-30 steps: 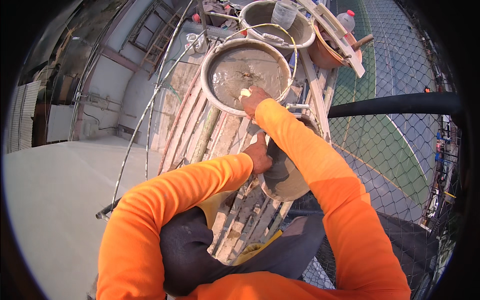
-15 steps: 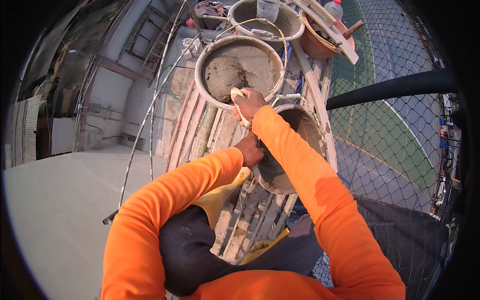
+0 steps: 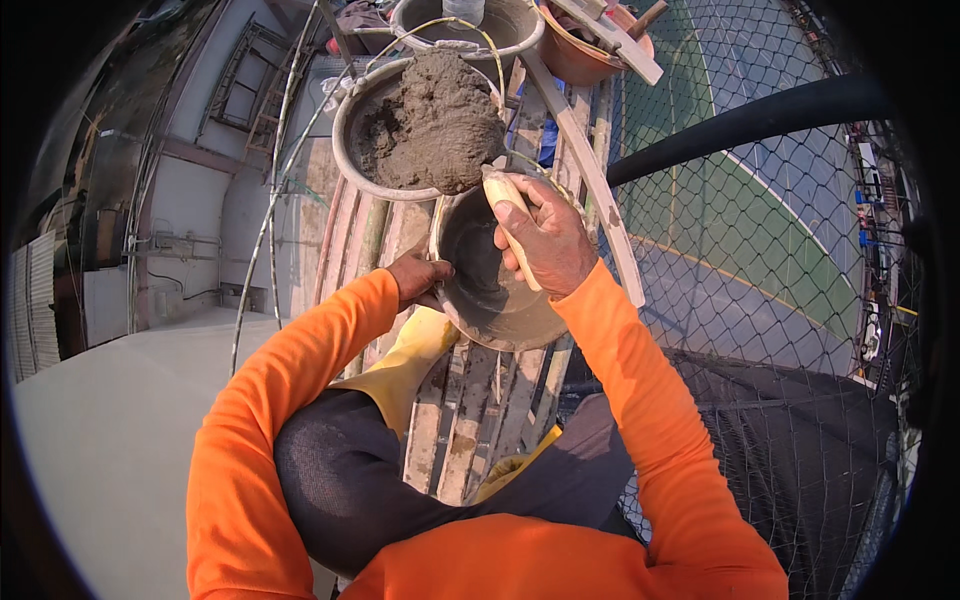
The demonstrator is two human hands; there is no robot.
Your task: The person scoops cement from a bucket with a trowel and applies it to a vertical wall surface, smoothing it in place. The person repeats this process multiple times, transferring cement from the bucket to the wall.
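My right hand (image 3: 560, 238) is wrapped round the pale wooden handle of a trowel (image 3: 514, 230). Its blade is hidden under a thick heap of wet grey mortar (image 3: 445, 125), which hangs over the round mortar bucket (image 3: 343, 140). Closer to me a smaller bucket (image 3: 515, 330), smeared inside with grey mortar, sits on the planks. My left hand (image 3: 416, 276) grips this bucket's left rim, thumb at the inner side and fingers partly hidden.
Narrow, spattered planks (image 3: 465, 425) carry the buckets and my yellow boots (image 3: 415, 355). Behind stand another grey bucket (image 3: 520, 45) and an orange tub (image 3: 575, 60) with wood pieces. Wire mesh (image 3: 740, 240) and a black pipe (image 3: 750, 125) run along the right; thin poles (image 3: 275, 200) rise left.
The trowel has come up out of the far bucket with a load of mortar, and my right hand has moved right and nearer. My left hand has shifted left with the small bucket's rim.
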